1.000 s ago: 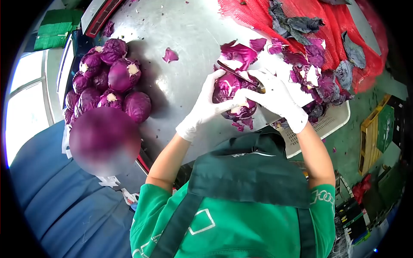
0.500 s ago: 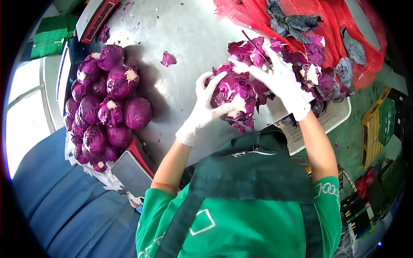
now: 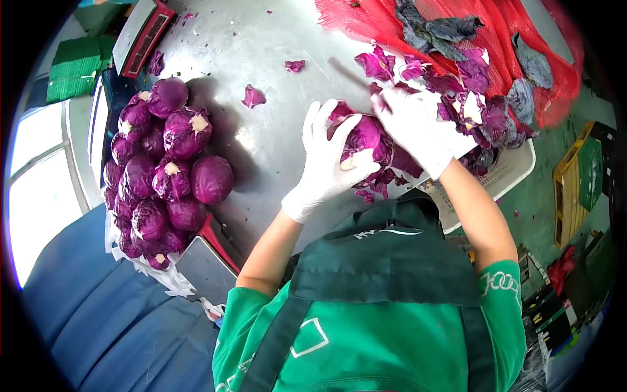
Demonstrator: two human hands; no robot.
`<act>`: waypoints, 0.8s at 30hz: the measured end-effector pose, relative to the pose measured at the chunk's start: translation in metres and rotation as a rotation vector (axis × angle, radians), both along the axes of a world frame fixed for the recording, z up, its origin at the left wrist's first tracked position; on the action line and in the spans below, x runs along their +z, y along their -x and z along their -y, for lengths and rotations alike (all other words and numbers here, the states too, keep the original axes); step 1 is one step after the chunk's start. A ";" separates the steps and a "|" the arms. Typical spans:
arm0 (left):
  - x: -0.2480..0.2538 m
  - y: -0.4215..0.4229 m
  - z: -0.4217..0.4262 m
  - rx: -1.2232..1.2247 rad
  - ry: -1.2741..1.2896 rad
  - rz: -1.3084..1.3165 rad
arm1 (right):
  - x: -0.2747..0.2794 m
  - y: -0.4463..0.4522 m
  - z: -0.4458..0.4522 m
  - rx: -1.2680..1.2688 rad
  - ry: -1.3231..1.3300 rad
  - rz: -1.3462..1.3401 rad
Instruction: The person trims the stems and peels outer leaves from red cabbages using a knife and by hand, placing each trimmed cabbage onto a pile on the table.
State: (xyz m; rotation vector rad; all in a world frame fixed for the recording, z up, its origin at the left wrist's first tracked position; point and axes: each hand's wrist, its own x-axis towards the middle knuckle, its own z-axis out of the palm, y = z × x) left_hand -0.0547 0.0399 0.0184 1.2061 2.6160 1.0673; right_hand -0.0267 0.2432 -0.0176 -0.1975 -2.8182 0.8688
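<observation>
White-gloved, my left hand (image 3: 330,160) grips the left side of a red cabbage (image 3: 367,140), its pale cut stem facing down toward me. My right hand (image 3: 413,124), also gloved, is just right of the cabbage, its fingers curled round a knife (image 3: 349,72) whose blade is blurred and points up and left. Loose purple leaves (image 3: 377,64) lie beyond the hands on the metal table (image 3: 281,39). More leaf scraps lie under and right of the cabbage.
Several red cabbages (image 3: 212,179) are piled at the left. A red mesh bag (image 3: 503,52) with dark leaves lies back right, above trimmed leaves (image 3: 471,111) and a white crate (image 3: 519,171). A scale (image 3: 140,40) stands back left.
My right hand first moved away from the cabbage with leaves, then came back toward it. Those leaves now lie on the table, and another scrap has appeared near its middle.
</observation>
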 end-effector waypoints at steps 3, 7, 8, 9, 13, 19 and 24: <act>0.000 -0.003 0.014 -0.046 0.052 0.005 | -0.031 -0.008 -0.049 -0.185 0.010 0.145; 0.017 -0.012 0.016 -0.031 0.143 0.075 | 0.051 -0.030 -0.023 -0.087 0.294 0.211; 0.017 -0.010 0.012 -0.042 0.139 0.081 | 0.061 -0.034 -0.019 -0.009 0.323 0.193; 0.017 -0.008 0.007 -0.059 0.134 0.088 | 0.064 -0.035 -0.015 0.081 0.408 0.375; 0.014 -0.004 -0.002 -0.076 0.084 0.159 | 0.040 -0.048 -0.002 0.086 0.730 0.458; 0.019 -0.008 -0.010 -0.079 0.176 0.082 | 0.031 -0.052 -0.006 0.027 0.720 0.520; 0.014 -0.014 -0.012 -0.072 0.154 0.026 | 0.029 -0.041 0.003 -0.127 0.483 0.381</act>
